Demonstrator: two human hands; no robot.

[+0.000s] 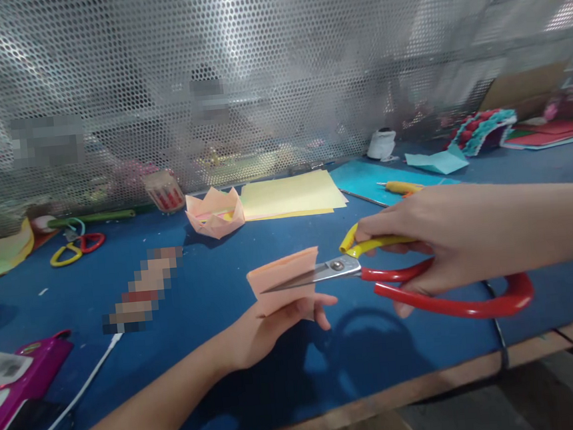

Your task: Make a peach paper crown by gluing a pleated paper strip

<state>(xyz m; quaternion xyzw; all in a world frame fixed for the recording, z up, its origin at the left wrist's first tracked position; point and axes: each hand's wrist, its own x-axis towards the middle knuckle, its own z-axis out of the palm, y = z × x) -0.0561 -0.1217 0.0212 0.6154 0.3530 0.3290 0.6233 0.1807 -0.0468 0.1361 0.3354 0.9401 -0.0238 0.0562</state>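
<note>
A folded piece of peach paper (282,269) is gripped along its lower edge by my left hand (271,327), above the blue table. My right hand (419,243) is closed round the handles of a pair of scissors (338,266), one handle yellow and the other red. The metal blades lie across the front of the folded paper, pointing left, and look close together. Whether any paper sits between them I cannot tell. Beyond, a peach paper crown-shaped box (216,212) stands on the table.
Yellow paper sheets (292,194), a blue sheet (363,178) and a yellow-handled tool (402,187) lie behind my hands. Smaller scissors (66,253), a white cable (81,393) and a purple object (37,380) are on the left. A perforated metal screen (263,63) borders the back.
</note>
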